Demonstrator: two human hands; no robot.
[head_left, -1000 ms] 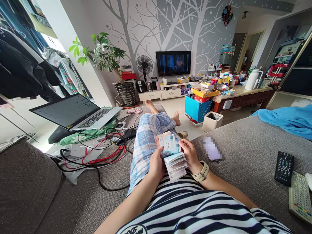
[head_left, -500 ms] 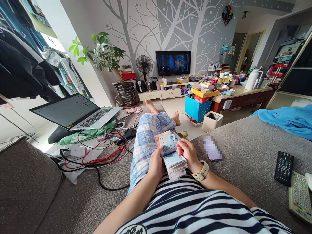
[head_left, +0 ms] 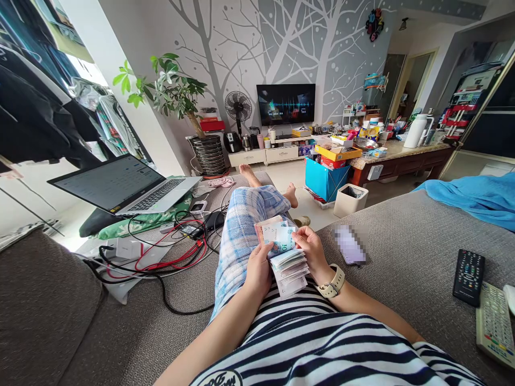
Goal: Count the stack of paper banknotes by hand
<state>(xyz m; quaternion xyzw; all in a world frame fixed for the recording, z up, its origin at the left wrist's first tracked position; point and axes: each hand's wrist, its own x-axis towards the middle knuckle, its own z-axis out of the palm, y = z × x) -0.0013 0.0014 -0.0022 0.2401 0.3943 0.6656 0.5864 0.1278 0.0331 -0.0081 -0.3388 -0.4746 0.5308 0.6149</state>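
Right now both hands are gripping banknotes (head_left: 286, 262): left hand (head_left: 257, 269) clamping the stack, right hand (head_left: 313, 252) fingers pinching the top note.

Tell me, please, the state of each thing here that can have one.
banknotes: stack held in both hands, top note lifted.
left hand: shut on banknotes.
right hand: pinching the top note.
laptop: lid open, screen lit.
television: on.
black remote: lying face up.

My right hand (head_left: 311, 251) has pulled the top banknote (head_left: 279, 237) back down onto the stack (head_left: 288, 268); the television (head_left: 286, 104) shows a new scene.
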